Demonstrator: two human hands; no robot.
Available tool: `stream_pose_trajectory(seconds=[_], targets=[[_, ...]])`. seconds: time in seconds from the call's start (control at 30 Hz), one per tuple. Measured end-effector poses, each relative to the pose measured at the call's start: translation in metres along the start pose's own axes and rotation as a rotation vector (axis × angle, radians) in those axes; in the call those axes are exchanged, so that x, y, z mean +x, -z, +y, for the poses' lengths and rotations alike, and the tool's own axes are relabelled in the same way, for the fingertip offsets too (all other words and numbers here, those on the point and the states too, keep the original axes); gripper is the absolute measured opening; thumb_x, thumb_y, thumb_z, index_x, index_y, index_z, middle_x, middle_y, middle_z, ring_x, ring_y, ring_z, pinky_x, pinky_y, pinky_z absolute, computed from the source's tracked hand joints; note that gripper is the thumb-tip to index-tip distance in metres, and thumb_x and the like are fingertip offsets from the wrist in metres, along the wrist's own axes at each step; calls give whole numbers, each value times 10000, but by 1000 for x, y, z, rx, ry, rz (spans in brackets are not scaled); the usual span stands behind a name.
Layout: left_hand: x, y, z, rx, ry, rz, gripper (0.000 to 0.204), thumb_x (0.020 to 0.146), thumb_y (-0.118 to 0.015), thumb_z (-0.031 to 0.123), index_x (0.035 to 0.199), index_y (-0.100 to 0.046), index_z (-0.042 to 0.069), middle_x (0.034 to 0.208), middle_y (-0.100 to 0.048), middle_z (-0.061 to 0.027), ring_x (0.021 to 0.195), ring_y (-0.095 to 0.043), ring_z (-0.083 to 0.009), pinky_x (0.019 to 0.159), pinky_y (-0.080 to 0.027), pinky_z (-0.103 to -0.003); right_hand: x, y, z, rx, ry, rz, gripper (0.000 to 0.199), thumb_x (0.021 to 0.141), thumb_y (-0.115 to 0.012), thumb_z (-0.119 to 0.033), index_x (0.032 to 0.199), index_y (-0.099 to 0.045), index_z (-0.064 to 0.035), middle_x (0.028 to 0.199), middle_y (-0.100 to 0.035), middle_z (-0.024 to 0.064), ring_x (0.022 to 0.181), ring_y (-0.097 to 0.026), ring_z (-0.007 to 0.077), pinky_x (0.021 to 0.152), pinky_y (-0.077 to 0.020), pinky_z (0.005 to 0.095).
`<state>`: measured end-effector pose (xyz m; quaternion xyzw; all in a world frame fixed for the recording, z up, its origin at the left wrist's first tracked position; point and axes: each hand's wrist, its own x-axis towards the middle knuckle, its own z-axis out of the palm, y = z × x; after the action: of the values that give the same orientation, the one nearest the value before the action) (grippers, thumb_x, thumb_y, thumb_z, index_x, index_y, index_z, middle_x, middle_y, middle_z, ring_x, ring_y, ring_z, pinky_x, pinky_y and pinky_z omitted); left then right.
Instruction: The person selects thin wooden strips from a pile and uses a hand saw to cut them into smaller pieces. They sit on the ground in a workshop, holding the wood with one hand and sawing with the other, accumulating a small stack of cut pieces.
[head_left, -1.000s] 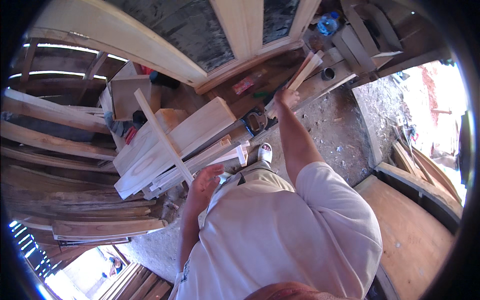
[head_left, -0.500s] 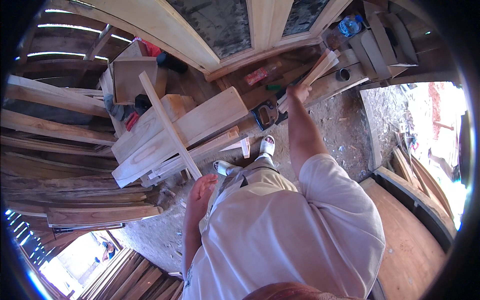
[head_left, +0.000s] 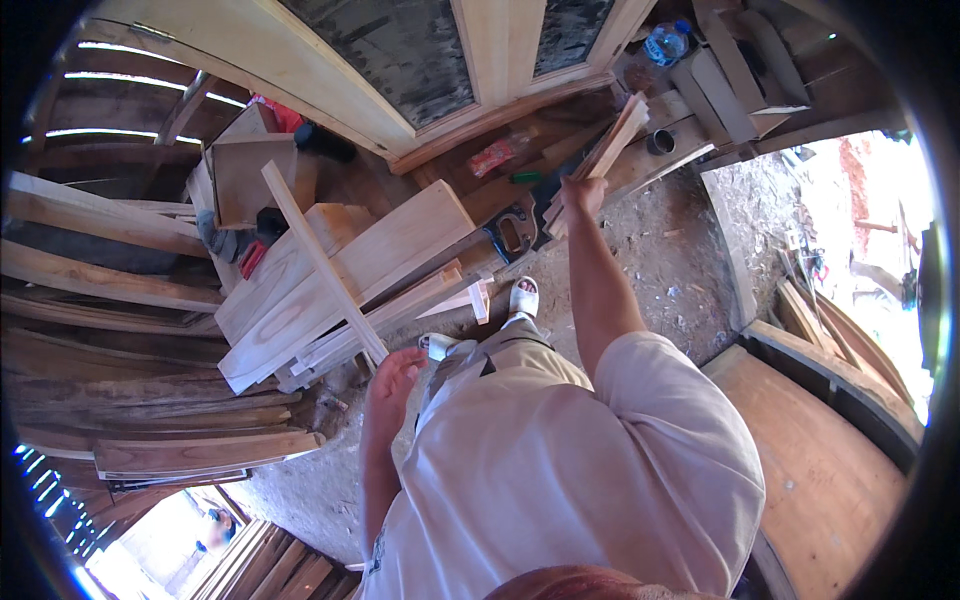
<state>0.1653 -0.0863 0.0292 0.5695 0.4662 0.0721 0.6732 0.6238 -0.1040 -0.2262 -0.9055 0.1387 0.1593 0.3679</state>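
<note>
Head: wooden strips in right hand, jutting both sides.

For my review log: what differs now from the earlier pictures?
The left hand has shifted slightly down and left in the picture, uncovering more of the left sandal. Nothing was taken or released: the right hand still grips the wood strips; the saw and bottle stay put.

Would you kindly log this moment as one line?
Right hand: gripping wood strips | Left hand: empty, near lower end of long batten | Handsaw: beside strips
</note>
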Motion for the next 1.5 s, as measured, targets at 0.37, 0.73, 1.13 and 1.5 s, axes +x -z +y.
stream_pose_trajectory(seconds=[0.37,0.73,1.13,1.5], targets=[[96,-50,35,-36,-168,-288,342,1062,-609,194,1341,-578,0,1318,-647,-96,1292,-578,-161,1116,-429,-339,-150,165,14,786,180,-829,394,885,-762,-51,1220,-556,-62,1014,-659,37,906,-665,148,750,-563,348],[183,-161,125,-406,-244,-660,579,1016,-667,360,1436,-504,-4,1334,-658,-176,1236,-654,-321,1036,-549,-457,-228,215,27,688,419,-1003,680,840,-817,-41,1428,-476,-40,1174,-616,23,1078,-605,146,952,-499,326],[156,-144,131,-483,-257,-723,569,1005,-670,341,1422,-549,-26,1370,-645,-158,1243,-653,-286,1014,-567,-434,-244,218,14,731,236,-1062,529,822,-832,-45,1275,-560,-38,1058,-664,45,944,-670,153,835,-558,326],[157,-122,122,-606,-209,-702,556,1024,-602,339,1444,-528,-19,1364,-650,-194,1248,-648,-297,1057,-528,-432,-244,211,5,643,238,-1137,608,818,-856,-102,1339,-559,-8,1144,-685,68,1041,-665,164,952,-526,331]])
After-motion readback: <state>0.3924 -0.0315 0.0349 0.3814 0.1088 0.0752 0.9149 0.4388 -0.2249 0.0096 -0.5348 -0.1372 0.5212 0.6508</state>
